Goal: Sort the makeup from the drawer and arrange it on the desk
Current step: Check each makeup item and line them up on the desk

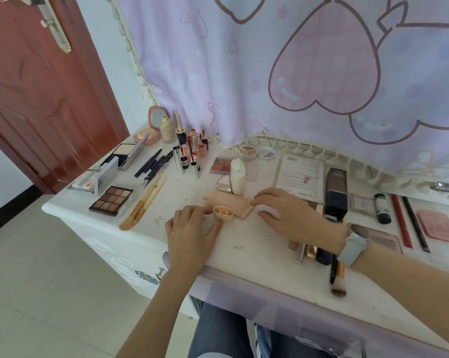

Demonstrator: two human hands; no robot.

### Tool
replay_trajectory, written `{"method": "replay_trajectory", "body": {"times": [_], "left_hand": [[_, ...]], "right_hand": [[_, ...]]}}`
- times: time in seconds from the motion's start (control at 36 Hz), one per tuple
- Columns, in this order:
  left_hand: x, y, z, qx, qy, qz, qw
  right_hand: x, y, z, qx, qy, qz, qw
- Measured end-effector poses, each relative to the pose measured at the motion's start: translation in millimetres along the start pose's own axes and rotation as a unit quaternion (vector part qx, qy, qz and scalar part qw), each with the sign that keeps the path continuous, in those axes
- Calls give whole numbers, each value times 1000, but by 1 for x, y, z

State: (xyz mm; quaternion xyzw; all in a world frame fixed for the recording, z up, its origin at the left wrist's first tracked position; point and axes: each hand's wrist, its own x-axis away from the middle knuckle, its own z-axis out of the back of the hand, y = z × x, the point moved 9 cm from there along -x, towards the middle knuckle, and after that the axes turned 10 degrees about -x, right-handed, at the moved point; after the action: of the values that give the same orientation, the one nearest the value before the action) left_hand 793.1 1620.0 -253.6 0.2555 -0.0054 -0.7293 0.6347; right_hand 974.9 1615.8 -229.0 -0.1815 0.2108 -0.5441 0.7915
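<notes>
while both hands lie on the middle of the white desk [244, 257], the left hand [192, 233] lies flat near the front edge, its fingers nearly straight, and its fingertips touch a small peach cup [223, 213] that stands open side up; the grip there is wide and holds nothing. the right hand [295, 218] lies palm down just beside it, fingers spread, pressing on a white pad [269, 211] and touching the corner of a flat peach pouch [231, 202]; its grip is wide too. a grey watch [353, 245] sits on the right wrist.

the makeup is spread over the desk. at the left edge lie a brown eyeshadow palette [111, 200], open mirrored compacts [126, 153] and two long brushes [143, 202]. toward the back left corner stand a foundation bottle [167, 130] and a cluster of lipsticks [195, 148], with dark pencils [155, 164] lying in front of them. behind the hands stand a white bottle [237, 177] and a blush palette [222, 165]. toward the right edge lie a paper sheet [300, 174], a dark box [336, 189], a red pencil [401, 220], a black pencil [415, 223] and a pink case [437, 225].
</notes>
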Motion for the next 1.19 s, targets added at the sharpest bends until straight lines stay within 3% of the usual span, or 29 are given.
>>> {"method": "replay_trajectory", "body": {"times": [0.11,0.19,0.33,0.58,0.69,0.78,0.86,0.97,1.08,1.19], "left_hand": [[14,13,15,0,80,-42,996],[28,41,22,28,122,-137,983],[46,79,3,49,37,-250,966],[45,77,-11,37,-54,-219,974],[43,75,-13,52,-63,-204,976],[42,73,-12,75,-63,-188,977],[38,68,-9,139,-64,-151,977],[32,65,0,284,-75,-81,952],[27,74,18,316,-42,-83,944],[23,66,39,274,14,-81,958]], "right_hand": [[15,9,12,-6,-68,-8,998],[27,11,17,50,-110,-6,993],[43,10,6,180,-162,-4,970],[45,5,-13,181,-208,5,961],[42,-4,-16,247,-190,87,946],[41,-28,1,257,-102,184,943],[42,-53,39,163,54,244,955],[31,-41,73,-125,165,105,973],[19,-30,65,-421,178,-8,889],[10,-30,42,-504,139,-64,850]]}}
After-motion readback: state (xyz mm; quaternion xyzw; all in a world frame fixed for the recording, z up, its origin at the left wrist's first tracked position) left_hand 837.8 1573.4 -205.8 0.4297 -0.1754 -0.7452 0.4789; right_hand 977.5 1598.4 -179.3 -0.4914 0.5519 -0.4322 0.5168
